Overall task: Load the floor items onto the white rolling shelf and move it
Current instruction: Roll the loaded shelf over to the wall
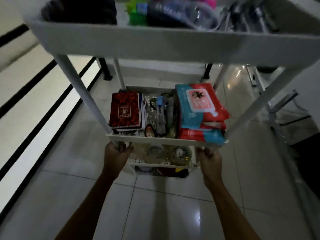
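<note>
We see a white rolling shelf (155, 44) on a glossy tiled floor (173, 205); its middle tier bears stacked notebooks (125, 110) at left, wet-wipe packs (200, 111) at right, and tangled small items between.

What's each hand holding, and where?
Both grip the white rolling shelf: left hand and right hand on its near corner posts, under the second tier.

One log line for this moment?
stage: moving | left hand: grips shelf post | right hand: grips shelf post | white rolling shelf: loaded

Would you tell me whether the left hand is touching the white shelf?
Touching: the head view shows the left hand curled round the white shelf post.
</note>
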Tool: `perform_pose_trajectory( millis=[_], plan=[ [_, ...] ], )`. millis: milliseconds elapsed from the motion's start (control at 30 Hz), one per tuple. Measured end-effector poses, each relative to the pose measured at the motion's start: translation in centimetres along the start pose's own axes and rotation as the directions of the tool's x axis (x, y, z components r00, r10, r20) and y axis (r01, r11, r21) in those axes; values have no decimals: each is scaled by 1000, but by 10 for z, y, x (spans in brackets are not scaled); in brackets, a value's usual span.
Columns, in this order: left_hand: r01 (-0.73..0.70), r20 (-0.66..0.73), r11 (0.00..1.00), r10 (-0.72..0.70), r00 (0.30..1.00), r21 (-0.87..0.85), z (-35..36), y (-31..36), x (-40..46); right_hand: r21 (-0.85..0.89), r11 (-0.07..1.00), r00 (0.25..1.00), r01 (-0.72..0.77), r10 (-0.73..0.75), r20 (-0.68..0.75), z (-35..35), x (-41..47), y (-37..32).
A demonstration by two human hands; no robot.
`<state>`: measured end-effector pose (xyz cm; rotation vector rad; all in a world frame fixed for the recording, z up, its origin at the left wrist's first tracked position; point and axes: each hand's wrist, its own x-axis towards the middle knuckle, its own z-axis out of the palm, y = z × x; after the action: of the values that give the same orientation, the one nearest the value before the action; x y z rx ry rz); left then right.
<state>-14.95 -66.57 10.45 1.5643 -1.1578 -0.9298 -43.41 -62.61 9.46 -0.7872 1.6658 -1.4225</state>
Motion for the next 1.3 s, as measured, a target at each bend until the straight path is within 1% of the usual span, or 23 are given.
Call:
perform_pose_trajectory(
  millis=[67,100,200,300,400,467,567,700,800,900,967,1033,1100,1133,1167,1233,1300],
  plan=[
    [-34,-39,998,32,999,-56,3,-2,11,-3,999,996,42,-42,-75,4,10,8],
    [-58,-39,996,55,998,-68,5,-3,16,6,998,994,70,-69,-86,6,15,11],
    [-60,-1,994,60,998,-89,7,-10,28,-33,994,993,108,-109,-40,4,25,11],
    [-82,79,990,91,993,-112,4,-14,31,-57,989,990,139,-137,29,-2,26,10],
    [-142,123,979,161,979,-147,1,-21,30,7,987,986,163,-164,34,-3,19,13],
    [-145,126,983,159,979,-112,1,-38,25,-8,981,981,195,-195,14,0,15,21],
    [-44,116,998,49,992,-40,7,-67,11,-30,990,990,138,-139,-21,5,10,41],
    [85,108,989,-73,992,-119,23,-72,18,-39,999,1000,30,-30,10,6,23,51],
    [125,158,987,-108,982,-104,25,-71,30,-77,997,998,-22,27,63,3,35,49],
    [78,175,993,-62,983,-83,23,-74,31,-75,997,994,4,4,110,0,35,48],
    [6,139,997,6,990,-83,23,-80,27,-53,997,994,55,-50,93,0,29,54],
    [-88,82,994,94,992,-65,21,-92,18,-18,996,996,86,-85,38,-1,19,69],
    [-133,17,991,133,991,-1,17,-116,12,55,998,999,7,-5,-33,-1,12,99],
    [-109,8,994,109,994,11,16,-130,9,75,996,997,-55,58,-41,0,11,117],
    [-60,30,998,60,998,-1,17,-146,7,62,991,993,-115,117,-26,3,10,136],
    [44,146,997,-53,988,69,27,-177,2,-47,984,985,-171,172,24,12,12,171],
    [73,215,985,-107,971,158,42,-203,1,-58,991,992,-121,123,27,20,21,195]
  ],
)
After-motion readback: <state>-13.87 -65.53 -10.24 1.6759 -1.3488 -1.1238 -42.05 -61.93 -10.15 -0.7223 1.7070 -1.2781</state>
